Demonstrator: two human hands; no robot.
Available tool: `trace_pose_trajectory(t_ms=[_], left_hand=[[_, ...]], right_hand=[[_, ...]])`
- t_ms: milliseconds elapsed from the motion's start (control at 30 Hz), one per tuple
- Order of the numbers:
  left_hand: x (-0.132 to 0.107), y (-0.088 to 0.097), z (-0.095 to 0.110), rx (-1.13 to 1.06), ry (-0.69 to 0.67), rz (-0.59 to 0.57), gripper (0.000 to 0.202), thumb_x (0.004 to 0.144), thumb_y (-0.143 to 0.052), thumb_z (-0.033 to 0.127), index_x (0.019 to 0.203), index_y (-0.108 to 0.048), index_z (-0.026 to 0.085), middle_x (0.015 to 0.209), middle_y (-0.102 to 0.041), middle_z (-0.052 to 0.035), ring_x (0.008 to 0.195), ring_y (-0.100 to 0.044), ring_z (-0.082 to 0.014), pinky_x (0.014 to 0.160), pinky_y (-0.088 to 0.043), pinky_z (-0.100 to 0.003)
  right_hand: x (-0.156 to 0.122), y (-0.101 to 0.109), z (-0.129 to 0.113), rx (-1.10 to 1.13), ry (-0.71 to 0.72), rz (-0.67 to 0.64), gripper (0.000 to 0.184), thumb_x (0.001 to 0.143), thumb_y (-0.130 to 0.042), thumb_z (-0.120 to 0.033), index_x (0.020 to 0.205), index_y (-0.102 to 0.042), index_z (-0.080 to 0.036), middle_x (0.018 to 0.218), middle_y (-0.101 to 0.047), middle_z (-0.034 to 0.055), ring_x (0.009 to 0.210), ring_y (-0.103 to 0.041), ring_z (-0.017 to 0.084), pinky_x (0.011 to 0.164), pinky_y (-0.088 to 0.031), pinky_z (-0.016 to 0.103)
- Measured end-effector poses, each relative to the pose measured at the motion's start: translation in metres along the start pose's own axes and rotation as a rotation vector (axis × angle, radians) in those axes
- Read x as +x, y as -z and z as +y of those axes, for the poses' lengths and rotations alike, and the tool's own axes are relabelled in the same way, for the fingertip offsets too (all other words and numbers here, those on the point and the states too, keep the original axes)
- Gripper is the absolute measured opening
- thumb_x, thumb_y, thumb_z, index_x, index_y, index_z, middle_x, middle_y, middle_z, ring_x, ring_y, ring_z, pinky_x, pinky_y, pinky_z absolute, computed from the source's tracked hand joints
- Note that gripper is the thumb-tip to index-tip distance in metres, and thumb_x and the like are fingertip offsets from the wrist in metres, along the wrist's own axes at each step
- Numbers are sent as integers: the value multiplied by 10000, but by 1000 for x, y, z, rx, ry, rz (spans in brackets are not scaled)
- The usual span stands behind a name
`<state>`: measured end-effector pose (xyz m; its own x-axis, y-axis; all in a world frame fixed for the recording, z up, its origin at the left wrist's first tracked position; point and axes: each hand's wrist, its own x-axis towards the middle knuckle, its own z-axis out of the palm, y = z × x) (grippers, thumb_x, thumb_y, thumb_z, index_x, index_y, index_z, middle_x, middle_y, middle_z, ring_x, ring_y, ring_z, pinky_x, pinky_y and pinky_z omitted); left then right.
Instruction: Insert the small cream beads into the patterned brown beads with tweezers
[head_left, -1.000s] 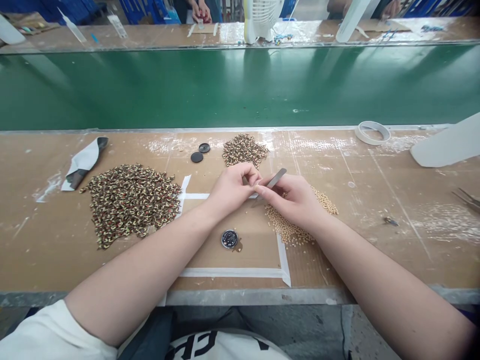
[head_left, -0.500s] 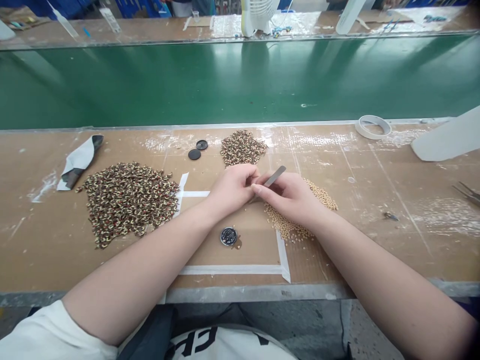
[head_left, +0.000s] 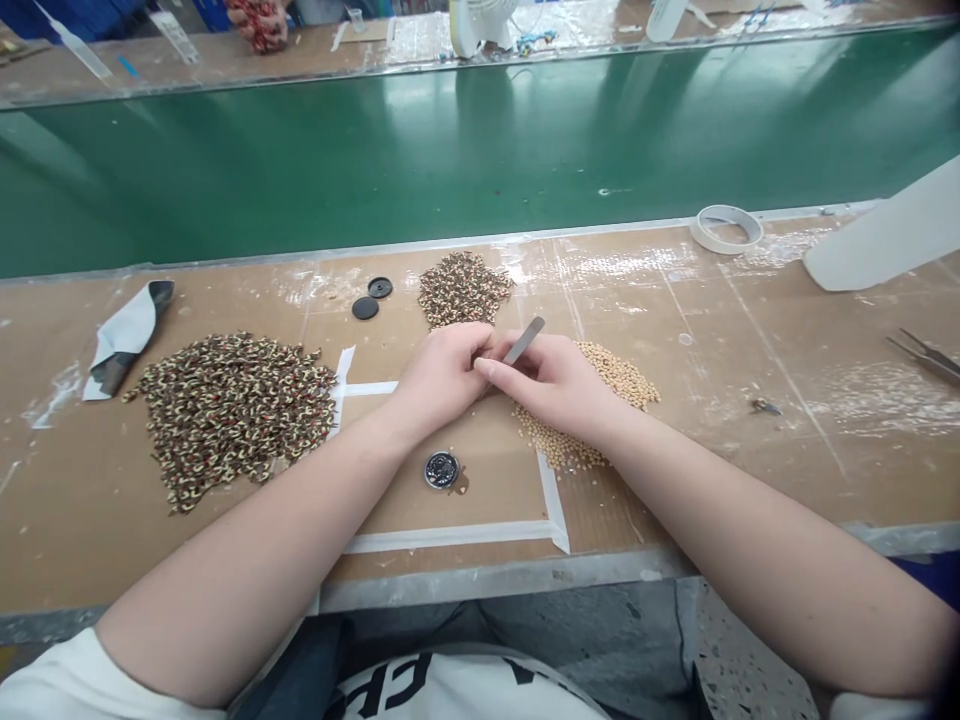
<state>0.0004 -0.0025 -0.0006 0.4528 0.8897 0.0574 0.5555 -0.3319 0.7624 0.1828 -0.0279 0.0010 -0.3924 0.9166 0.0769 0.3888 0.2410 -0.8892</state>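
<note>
My left hand (head_left: 442, 375) and my right hand (head_left: 551, 380) meet over the middle of the cardboard-covered bench. The right hand is closed round metal tweezers (head_left: 525, 340), whose back end sticks up past the fingers. The left hand's fingers are pinched together at the tweezer tips on something too small to make out. Under my right hand lies a pile of small beige beads (head_left: 607, 370). A small round dark dish (head_left: 441, 469) sits just near my left wrist.
A big heap of brown, cream and red parts (head_left: 225, 410) lies at left, a smaller heap (head_left: 463, 288) behind the hands, with two black discs (head_left: 373, 298). A tape roll (head_left: 725, 228) and spare tweezers (head_left: 926, 355) are at right. Behind runs a green conveyor belt (head_left: 480, 150).
Both hands stay pinched together at the same spot. The view has shifted, so everything sits a little further left and up in the picture.
</note>
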Motion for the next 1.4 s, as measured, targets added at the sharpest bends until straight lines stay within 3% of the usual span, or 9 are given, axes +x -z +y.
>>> trace_pose_trajectory(t_ms=[733, 1067, 1400], left_hand=[[-1, -2, -1, -91, 27, 23, 120, 744, -587, 152, 719, -471, 172, 758, -591, 15, 751, -511, -120, 690, -381, -260], [-2, 0, 2, -145, 54, 37, 121, 756, -610, 181, 872, -579, 192, 801, -602, 22, 748, -510, -113, 701, -399, -258], [-3, 0, 3, -144, 54, 13, 179, 783, -598, 163, 956, -628, 200, 887, -667, 11, 802, -560, -120, 748, -434, -267]], right_hand=[[-2, 5, 0, -8, 65, -12, 291, 993, -617, -453, 913, -705, -187, 829, -690, 18, 710, -574, 141, 653, -392, 305], [-4, 5, 0, 20, 69, 42, 310, 968, -654, -470, 861, -698, -183, 665, -579, -24, 594, -481, 101, 599, -360, 278], [-4, 6, -4, -9, 81, 49, 321, 966, -651, -463, 848, -707, -170, 661, -586, -19, 591, -492, 98, 601, -370, 279]])
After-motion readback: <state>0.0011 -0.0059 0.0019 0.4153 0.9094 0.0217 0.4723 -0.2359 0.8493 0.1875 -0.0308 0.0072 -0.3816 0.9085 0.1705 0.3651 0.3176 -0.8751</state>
